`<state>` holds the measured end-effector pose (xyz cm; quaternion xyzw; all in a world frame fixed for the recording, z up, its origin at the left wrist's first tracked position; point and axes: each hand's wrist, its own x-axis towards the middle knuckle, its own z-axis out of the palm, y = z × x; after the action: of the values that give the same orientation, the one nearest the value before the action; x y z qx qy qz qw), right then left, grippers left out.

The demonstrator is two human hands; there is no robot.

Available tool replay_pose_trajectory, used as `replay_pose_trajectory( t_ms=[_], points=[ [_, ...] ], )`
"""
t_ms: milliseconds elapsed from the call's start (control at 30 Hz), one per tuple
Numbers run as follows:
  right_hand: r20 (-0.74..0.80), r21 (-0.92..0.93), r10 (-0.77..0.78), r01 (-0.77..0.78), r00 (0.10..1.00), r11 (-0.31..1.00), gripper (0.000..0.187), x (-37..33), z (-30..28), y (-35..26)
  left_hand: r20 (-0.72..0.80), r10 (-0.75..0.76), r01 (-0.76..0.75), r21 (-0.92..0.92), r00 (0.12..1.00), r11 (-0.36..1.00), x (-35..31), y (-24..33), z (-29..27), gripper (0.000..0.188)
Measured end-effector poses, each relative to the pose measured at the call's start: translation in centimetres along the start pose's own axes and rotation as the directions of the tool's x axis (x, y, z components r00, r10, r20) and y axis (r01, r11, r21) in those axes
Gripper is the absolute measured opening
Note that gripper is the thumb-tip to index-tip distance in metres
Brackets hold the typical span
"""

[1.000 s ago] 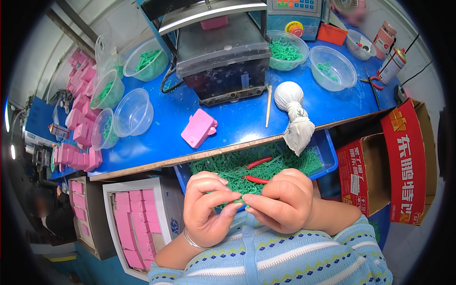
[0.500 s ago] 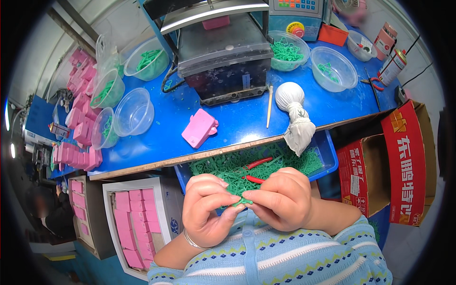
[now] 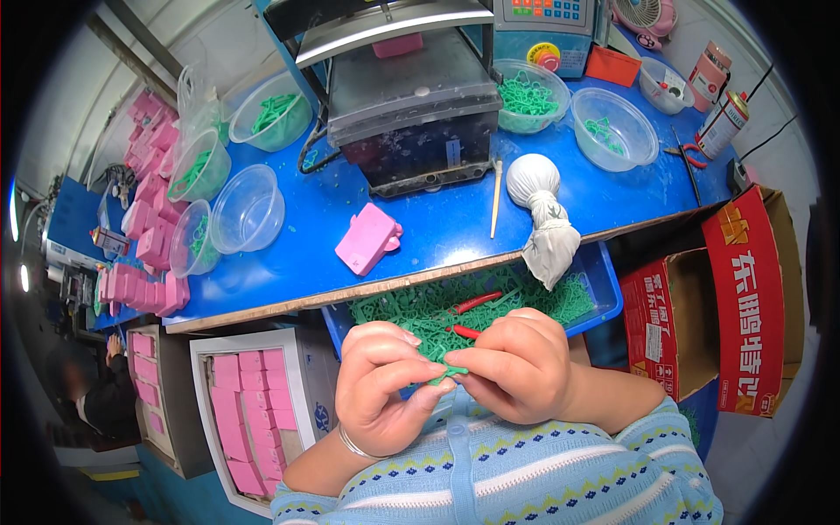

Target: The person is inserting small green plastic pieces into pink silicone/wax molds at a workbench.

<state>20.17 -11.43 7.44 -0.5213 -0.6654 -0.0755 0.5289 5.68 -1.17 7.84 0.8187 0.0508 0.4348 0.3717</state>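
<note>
My left hand and my right hand meet close in front of my body. Between the thumb and fingertips of both is a small green wax piece, mostly covered by the fingers. Just beyond them, under the table edge, a blue tray holds a tangle of green wax scraps. Red-handled pliers lie on the scraps, partly hidden behind my right hand. A pink mould block rests on the blue table, with a tied white cloth bag hanging slightly over the edge to its right.
A dark machine stands mid-table, a thin wooden stick in front. Plastic bowls sit at both sides, several holding green pieces. Pink blocks are stacked at left and fill a white box. Red cartons stand right. A person is far left.
My hands stay almost in place, still pinching the green piece, which has turned slightly between the fingertips. At the far left, the other person's hand now shows more plainly.
</note>
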Motion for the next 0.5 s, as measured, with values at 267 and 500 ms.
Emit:
replay_pose_trajectory(
  t_ms=[267,500],
  points=[
    [0.061,-0.017,0.014,-0.013,0.998,1.0,0.025,-0.3,-0.4,0.4,0.005,0.002,-0.002,0.0,1.0,1.0,0.3,-0.2,0.6,0.025],
    [-0.06,-0.477,0.048,-0.07,0.997,0.876,0.018,-0.6,-4.2,4.5,-0.096,-0.186,0.177,-0.097,0.978,0.98,-0.9,-0.3,0.8,0.014]
  ],
)
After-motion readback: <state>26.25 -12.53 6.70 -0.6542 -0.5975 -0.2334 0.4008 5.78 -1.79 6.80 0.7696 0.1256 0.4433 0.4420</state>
